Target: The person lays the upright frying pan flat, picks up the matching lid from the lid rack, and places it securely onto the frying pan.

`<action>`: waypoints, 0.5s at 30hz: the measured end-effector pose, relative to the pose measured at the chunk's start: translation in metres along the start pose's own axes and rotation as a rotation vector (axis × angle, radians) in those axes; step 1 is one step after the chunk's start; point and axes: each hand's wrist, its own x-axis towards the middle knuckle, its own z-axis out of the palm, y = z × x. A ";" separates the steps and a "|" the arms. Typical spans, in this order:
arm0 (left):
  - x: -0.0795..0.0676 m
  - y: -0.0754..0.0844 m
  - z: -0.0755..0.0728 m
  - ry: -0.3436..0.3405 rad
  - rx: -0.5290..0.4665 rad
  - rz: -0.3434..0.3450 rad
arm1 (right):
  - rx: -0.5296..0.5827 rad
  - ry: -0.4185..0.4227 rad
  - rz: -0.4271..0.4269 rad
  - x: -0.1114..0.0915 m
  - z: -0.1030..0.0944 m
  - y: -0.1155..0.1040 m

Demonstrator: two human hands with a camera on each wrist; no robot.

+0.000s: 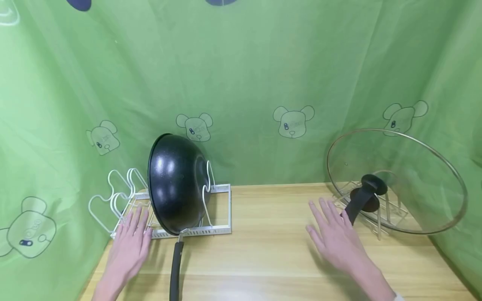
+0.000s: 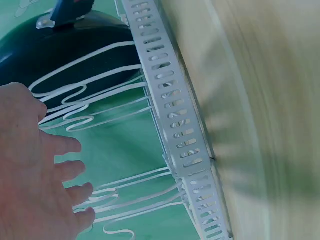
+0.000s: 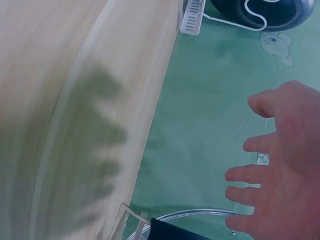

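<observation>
A black wok [image 1: 175, 184] stands on its side in a white wire pan rack [image 1: 222, 229], its long black handle [image 1: 175, 267] pointing toward me. My left hand [image 1: 129, 246] is beside the wok at the rack's front left, palm down with fingers extended and holding nothing. At the right, a glass lid [image 1: 421, 175] leans on a small wire stand [image 1: 379, 225]; a black knob [image 1: 373, 184] and a black bar-shaped piece [image 1: 357, 205] show at its middle. My right hand [image 1: 339, 242] is spread near that bar, its fingers straight and empty. Whether it touches the bar I cannot tell.
Both racks stand on a light wooden tabletop [image 1: 271, 234]. A green curtain [image 1: 244, 83] printed with bear heads hangs behind and along both sides. Several wavy wire dividers [image 1: 124, 192] rise from the white rack left of the wok.
</observation>
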 end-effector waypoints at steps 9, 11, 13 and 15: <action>-0.017 0.018 -0.006 -0.164 -0.290 -0.111 | 0.124 -0.043 -0.024 -0.004 0.006 -0.025; -0.019 0.022 -0.007 -0.190 -0.338 -0.121 | 0.140 -0.048 -0.036 -0.005 0.011 -0.032; -0.021 0.024 -0.006 -0.206 -0.392 -0.126 | 0.153 -0.057 -0.050 -0.006 0.015 -0.040; -0.024 0.026 -0.005 -0.210 -0.454 -0.128 | 0.183 -0.070 -0.054 -0.008 0.020 -0.049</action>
